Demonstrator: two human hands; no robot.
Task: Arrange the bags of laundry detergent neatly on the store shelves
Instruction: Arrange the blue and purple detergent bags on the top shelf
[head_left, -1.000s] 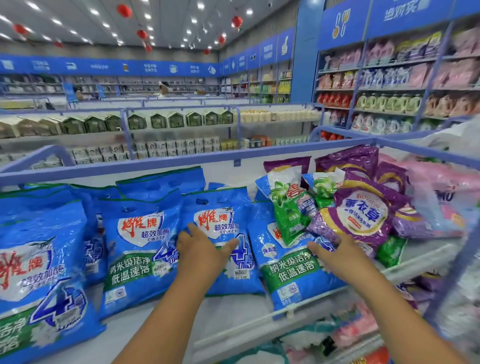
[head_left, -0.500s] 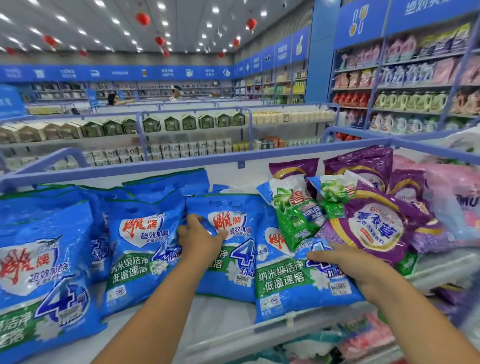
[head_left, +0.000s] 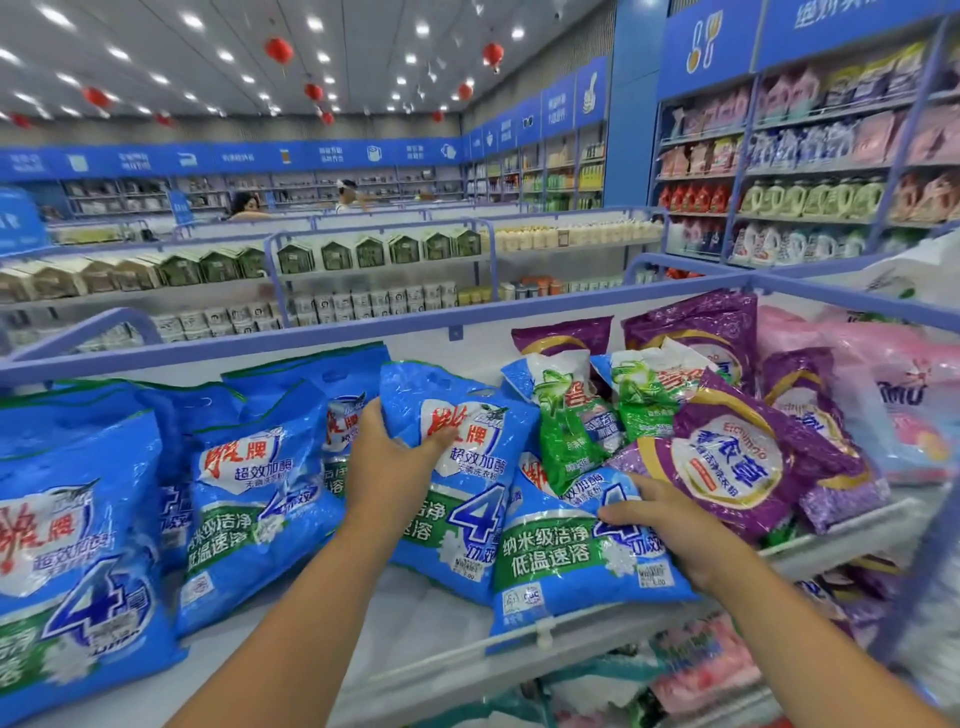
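You are mid-way through straightening the blue detergent row on the top shelf (head_left: 447, 644). Your left hand (head_left: 387, 460) grips the upper left edge of the middle blue bag (head_left: 457, 499), fingers curled behind it and thumb across the printed front; the bag stands tilted, its top leaning toward the back rail (head_left: 311, 340). Your right hand (head_left: 675, 525) rests on the front blue bag (head_left: 571, 561), fingers spread flat over its upper right corner, pressing rather than closing on it. This bag lies at the shelf's front lip, its lower edge overhanging slightly, and its top is tucked under the green bags (head_left: 571, 431) and the purple bag (head_left: 737, 462).

Current step, as judged: seat the middle bag upright beside the blue bags on the left (head_left: 249, 499).

The next move calls for:
- Close the gap between the middle bag and its left neighbour.
- Draw the front bag clear of the green and purple bags before lifting; they lean on it and may slide.
- Keep both bags face-forward.
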